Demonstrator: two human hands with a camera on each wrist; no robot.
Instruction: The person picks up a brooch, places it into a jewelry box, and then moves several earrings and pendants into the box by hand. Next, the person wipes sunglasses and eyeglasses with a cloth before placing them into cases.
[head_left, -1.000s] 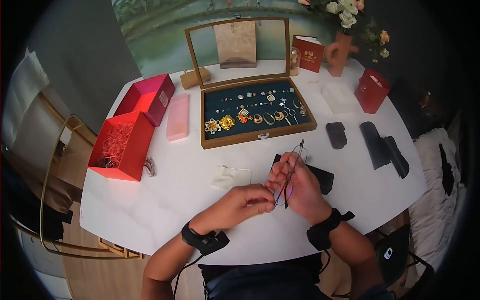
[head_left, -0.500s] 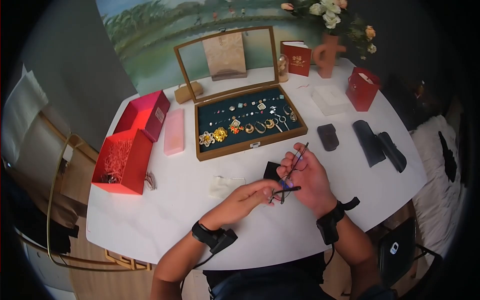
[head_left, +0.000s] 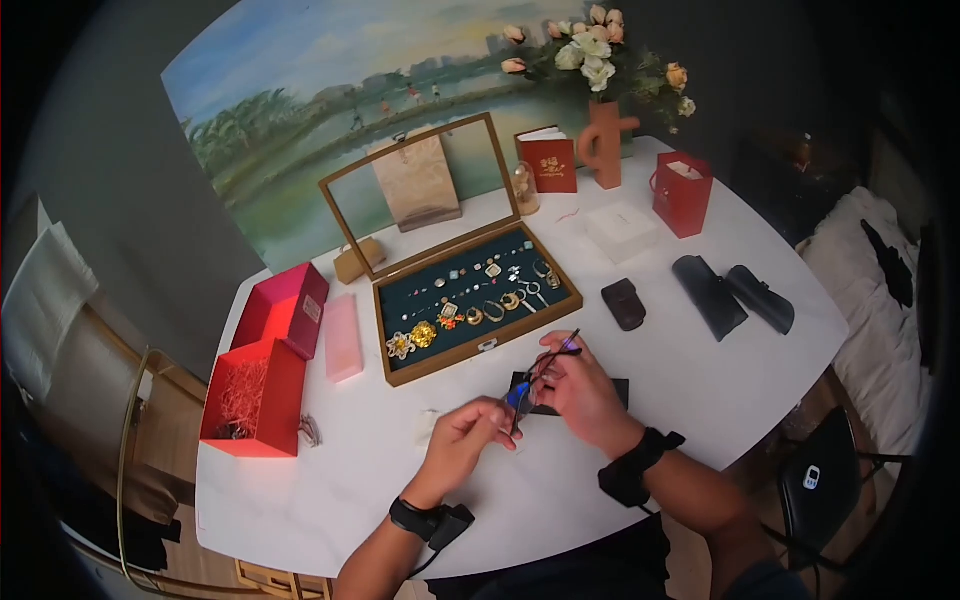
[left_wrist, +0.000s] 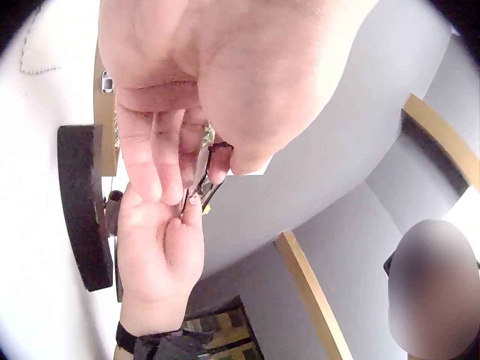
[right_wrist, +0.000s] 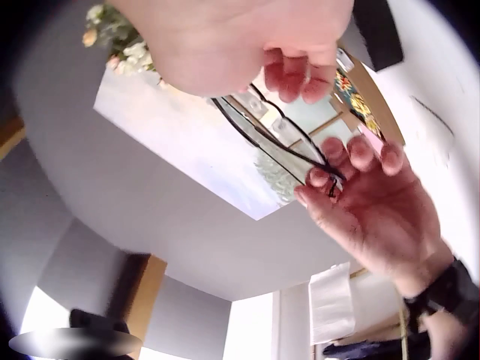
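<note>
Thin dark-framed eyeglasses (head_left: 519,396) had turned; curled left hand (head_left: 463,440) and right hand (head_left: 588,395) pinched them above the white marbled surface (head_left: 290,500).

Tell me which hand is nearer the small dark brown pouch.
Right. The right hand is on the person's side of the dark brown pouch; the left hand is farther off, toward the person's left.

Gold characters (head_left: 556,167) (too small to read) on the red booklet (head_left: 545,162)
</note>
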